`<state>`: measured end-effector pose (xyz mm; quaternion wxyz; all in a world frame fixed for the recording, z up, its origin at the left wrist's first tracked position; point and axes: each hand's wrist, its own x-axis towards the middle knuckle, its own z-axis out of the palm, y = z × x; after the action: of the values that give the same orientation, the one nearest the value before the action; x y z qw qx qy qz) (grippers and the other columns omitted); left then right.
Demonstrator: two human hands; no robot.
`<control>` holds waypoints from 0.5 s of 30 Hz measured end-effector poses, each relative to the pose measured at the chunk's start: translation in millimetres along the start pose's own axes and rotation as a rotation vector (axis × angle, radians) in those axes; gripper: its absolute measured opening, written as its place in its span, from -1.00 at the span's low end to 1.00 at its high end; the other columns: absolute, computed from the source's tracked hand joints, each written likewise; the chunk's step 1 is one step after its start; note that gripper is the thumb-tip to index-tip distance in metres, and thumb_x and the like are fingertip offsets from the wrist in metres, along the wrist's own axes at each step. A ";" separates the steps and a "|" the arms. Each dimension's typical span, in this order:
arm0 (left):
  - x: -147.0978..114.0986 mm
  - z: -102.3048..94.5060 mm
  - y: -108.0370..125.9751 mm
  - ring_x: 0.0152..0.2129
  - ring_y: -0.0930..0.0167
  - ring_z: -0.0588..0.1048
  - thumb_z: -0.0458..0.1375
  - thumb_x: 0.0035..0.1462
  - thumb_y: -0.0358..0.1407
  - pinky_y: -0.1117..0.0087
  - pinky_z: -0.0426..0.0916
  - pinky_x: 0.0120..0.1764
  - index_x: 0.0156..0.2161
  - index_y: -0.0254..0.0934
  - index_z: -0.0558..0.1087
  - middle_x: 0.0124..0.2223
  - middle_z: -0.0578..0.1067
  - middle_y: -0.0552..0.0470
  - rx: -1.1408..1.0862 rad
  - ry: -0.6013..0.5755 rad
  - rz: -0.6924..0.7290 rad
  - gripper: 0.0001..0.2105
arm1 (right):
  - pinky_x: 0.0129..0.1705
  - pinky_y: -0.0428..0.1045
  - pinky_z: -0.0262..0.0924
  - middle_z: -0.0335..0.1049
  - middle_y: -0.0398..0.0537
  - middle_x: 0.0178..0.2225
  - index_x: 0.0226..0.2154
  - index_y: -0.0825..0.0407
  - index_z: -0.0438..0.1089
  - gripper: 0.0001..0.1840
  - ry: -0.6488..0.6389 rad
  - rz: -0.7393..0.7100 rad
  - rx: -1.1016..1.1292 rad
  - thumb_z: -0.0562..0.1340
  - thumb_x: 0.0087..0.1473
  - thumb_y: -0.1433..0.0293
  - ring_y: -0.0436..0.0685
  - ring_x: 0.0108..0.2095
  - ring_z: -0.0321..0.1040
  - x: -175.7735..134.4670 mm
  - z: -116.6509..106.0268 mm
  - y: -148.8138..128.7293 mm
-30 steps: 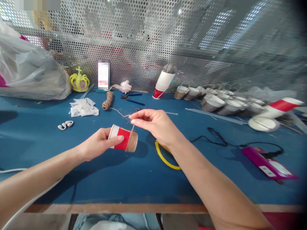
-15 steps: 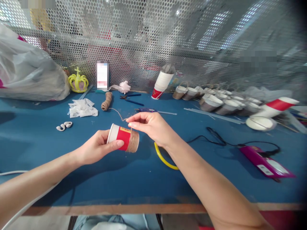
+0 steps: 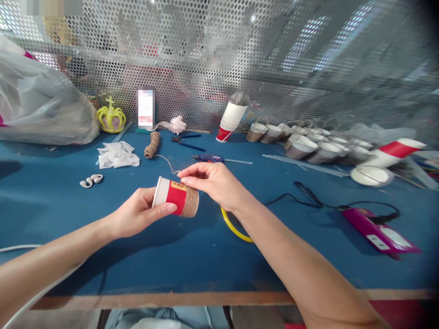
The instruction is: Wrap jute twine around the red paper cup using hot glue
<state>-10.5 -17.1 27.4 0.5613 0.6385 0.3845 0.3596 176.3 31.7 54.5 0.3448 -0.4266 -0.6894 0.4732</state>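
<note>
My left hand (image 3: pixel 140 211) grips a red and white paper cup (image 3: pixel 176 197), tilted on its side with the rim toward the left. Brown twine (image 3: pixel 191 202) is wound in close turns around the cup's base end. Above the cup, my right hand (image 3: pixel 212 180) pinches the twine between thumb and fingertips, close to the cup wall. From there the loose strand (image 3: pixel 167 160) runs back to a small twine bundle (image 3: pixel 152 145) lying on the blue table (image 3: pixel 154 265).
Behind are a glue gun (image 3: pixel 209 158), pliers (image 3: pixel 187 140), leaning stacked cups (image 3: pixel 234 116) and a phone (image 3: pixel 146 108). Several twine-wrapped cups (image 3: pixel 302 147) line the back right. A purple power strip (image 3: pixel 379 230) with a black cable lies right. Crumpled white material (image 3: pixel 118 154) and a yellow ring (image 3: pixel 236 228) lie nearby.
My right hand has shifted slightly left and down, bringing its fingertips nearer the cup's top side. My left hand and the cup have hardly moved.
</note>
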 end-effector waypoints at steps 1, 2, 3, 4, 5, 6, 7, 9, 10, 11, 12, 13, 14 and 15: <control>0.8 0.4 -0.2 -0.47 0.45 0.38 0.19 -0.03 -0.18 0.49 0.27 -0.35 -0.34 -0.36 0.48 -0.37 0.51 0.03 -0.052 0.015 -0.014 -0.76 | -0.21 0.00 0.28 0.49 -0.06 -0.35 -0.35 0.07 0.44 -0.84 -0.005 -0.014 -0.029 0.22 -0.07 0.39 0.05 -0.32 0.41 0.8 -0.1 0.4; 2.0 0.8 -0.2 -0.46 0.46 0.39 0.20 -0.05 -0.18 0.49 0.28 -0.34 -0.33 -0.36 0.48 -0.37 0.52 0.03 -0.122 0.039 -0.032 -0.75 | -0.19 0.00 0.27 0.48 -0.05 -0.33 -0.30 0.07 0.43 -0.81 0.001 -0.035 -0.070 0.19 -0.04 0.40 0.05 -0.29 0.41 1.4 -0.4 0.7; 3.5 1.3 -0.1 -0.46 0.46 0.40 0.22 -0.07 -0.17 0.49 0.29 -0.33 -0.32 -0.35 0.48 -0.37 0.52 0.04 -0.205 0.074 -0.056 -0.74 | -0.17 0.01 0.26 0.47 -0.04 -0.31 -0.25 0.07 0.40 -0.78 0.025 -0.060 -0.123 0.16 -0.01 0.40 0.06 -0.27 0.40 1.8 -0.7 0.6; 5.4 1.6 0.1 -0.47 0.47 0.41 0.24 -0.09 -0.17 0.50 0.29 -0.34 -0.31 -0.34 0.48 -0.38 0.53 0.04 -0.295 0.118 -0.085 -0.73 | -0.16 0.02 0.25 0.47 -0.02 -0.30 -0.23 0.07 0.38 -0.77 0.058 -0.081 -0.183 0.14 0.02 0.39 0.06 -0.26 0.40 1.7 -1.1 0.1; 7.4 1.8 0.4 -0.48 0.48 0.42 0.25 -0.10 -0.17 0.51 0.30 -0.36 -0.30 -0.33 0.48 -0.39 0.53 0.04 -0.380 0.167 -0.120 -0.72 | -0.17 0.03 0.26 0.46 -0.01 -0.31 -0.24 0.08 0.37 -0.77 0.090 -0.096 -0.240 0.12 0.04 0.35 0.07 -0.28 0.40 1.2 -1.3 -0.8; 9.3 1.7 0.8 -0.49 0.49 0.43 0.26 -0.11 -0.17 0.51 0.30 -0.37 -0.30 -0.34 0.48 -0.39 0.54 0.03 -0.451 0.215 -0.156 -0.71 | -0.21 0.03 0.26 0.45 0.00 -0.34 -0.28 0.09 0.36 -0.77 0.110 -0.099 -0.289 0.11 0.06 0.31 0.08 -0.31 0.40 0.1 -1.2 -2.1; 11.1 1.6 1.1 -0.51 0.50 0.44 0.26 -0.12 -0.18 0.52 0.30 -0.39 -0.30 -0.35 0.48 -0.40 0.54 0.02 -0.506 0.259 -0.188 -0.71 | -0.25 0.02 0.27 0.45 0.00 -0.37 -0.33 0.09 0.35 -0.76 0.111 -0.096 -0.320 0.11 0.06 0.26 0.08 -0.34 0.40 -1.5 -0.6 -3.5; 13.6 1.1 1.7 -0.52 0.49 0.45 0.27 -0.11 -0.20 0.52 0.31 -0.40 -0.32 -0.39 0.48 -0.40 0.54 -0.01 -0.576 0.321 -0.229 -0.71 | -0.34 -0.01 0.27 0.43 -0.03 -0.43 -0.40 0.08 0.31 -0.74 0.062 -0.078 -0.352 0.14 0.02 0.20 0.08 -0.40 0.39 -5.4 2.5 -6.2; 14.3 0.9 2.0 -0.52 0.49 0.46 0.26 -0.11 -0.21 0.52 0.32 -0.40 -0.32 -0.41 0.48 -0.40 0.54 -0.03 -0.596 0.339 -0.237 -0.72 | -0.35 -0.02 0.26 0.42 -0.05 -0.44 -0.41 0.07 0.30 -0.73 0.031 -0.070 -0.374 0.17 -0.02 0.18 0.07 -0.42 0.38 -7.5 5.0 -7.1; 14.7 0.9 2.1 -0.52 0.49 0.46 0.26 -0.10 -0.22 0.52 0.32 -0.40 -0.32 -0.42 0.48 -0.40 0.55 -0.04 -0.611 0.352 -0.241 -0.72 | -0.36 -0.03 0.25 0.42 -0.06 -0.43 -0.41 0.05 0.29 -0.73 0.015 -0.066 -0.408 0.21 -0.06 0.18 0.07 -0.41 0.38 -9.3 8.0 -7.6; 14.7 1.0 2.1 -0.52 0.49 0.46 0.26 -0.09 -0.23 0.53 0.32 -0.41 -0.32 -0.43 0.48 -0.40 0.55 -0.04 -0.622 0.360 -0.245 -0.73 | -0.36 -0.03 0.24 0.42 -0.07 -0.41 -0.41 0.04 0.28 -0.73 0.013 -0.062 -0.451 0.24 -0.10 0.19 0.07 -0.41 0.37 -10.7 11.2 -7.7; 14.5 1.2 2.0 -0.53 0.50 0.46 0.26 -0.09 -0.24 0.53 0.33 -0.41 -0.32 -0.43 0.48 -0.40 0.55 -0.04 -0.630 0.361 -0.250 -0.74 | -0.36 -0.03 0.23 0.42 -0.07 -0.41 -0.42 0.03 0.27 -0.73 0.018 -0.060 -0.494 0.26 -0.12 0.21 0.07 -0.41 0.36 -11.8 14.3 -7.4; 14.2 1.6 1.8 -0.53 0.51 0.46 0.25 -0.08 -0.24 0.54 0.32 -0.42 -0.32 -0.42 0.48 -0.40 0.55 -0.03 -0.635 0.360 -0.250 -0.75 | -0.37 -0.03 0.21 0.41 -0.08 -0.41 -0.43 0.03 0.25 -0.74 0.029 -0.060 -0.531 0.27 -0.13 0.22 0.07 -0.42 0.35 -12.4 17.0 -6.8; 13.9 1.9 1.3 -0.53 0.51 0.46 0.25 -0.08 -0.24 0.55 0.32 -0.42 -0.32 -0.41 0.48 -0.41 0.55 -0.03 -0.634 0.354 -0.245 -0.75 | -0.39 -0.04 0.20 0.40 -0.09 -0.43 -0.45 0.02 0.23 -0.75 0.042 -0.060 -0.554 0.27 -0.13 0.24 0.06 -0.44 0.34 -12.6 19.0 -6.1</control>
<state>-2.5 -5.6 28.9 0.6948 0.3103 0.4187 0.4956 163.1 12.2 53.4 0.2429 -0.4937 -0.7975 0.2475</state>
